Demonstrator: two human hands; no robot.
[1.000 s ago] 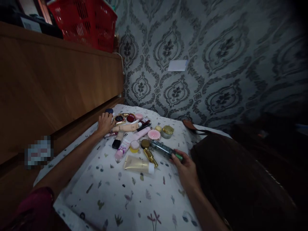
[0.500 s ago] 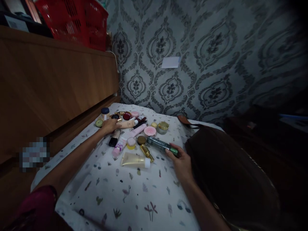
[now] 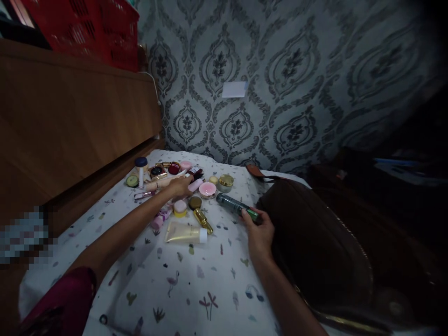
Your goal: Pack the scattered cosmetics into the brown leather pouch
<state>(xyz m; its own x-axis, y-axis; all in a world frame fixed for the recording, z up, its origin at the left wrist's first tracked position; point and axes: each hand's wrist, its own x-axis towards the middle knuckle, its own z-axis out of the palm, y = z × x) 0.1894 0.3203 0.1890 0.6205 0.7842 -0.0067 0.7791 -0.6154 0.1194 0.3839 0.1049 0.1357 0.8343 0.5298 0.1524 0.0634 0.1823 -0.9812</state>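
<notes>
My right hand grips a dark green cylindrical bottle by its bright green end, just above the cloth. My left hand is among the cosmetics, its fingers closed on a pale pink tube whose near part they hide. Around it are a beige tube, a pink compact, a jar with a gold lid and a yellow jar with a pale lid. Closer to me lie a gold bottle and a cream tube with a white cap.
A brown bag with a strap lies at the right. A wooden cabinet borders the left, with a red basket on top. The patterned wall rises behind the printed white cloth.
My left hand has moved right, from beside the beige tube to the pale pink tube. My right hand keeps hold of the green bottle. The view has turned slightly right.
</notes>
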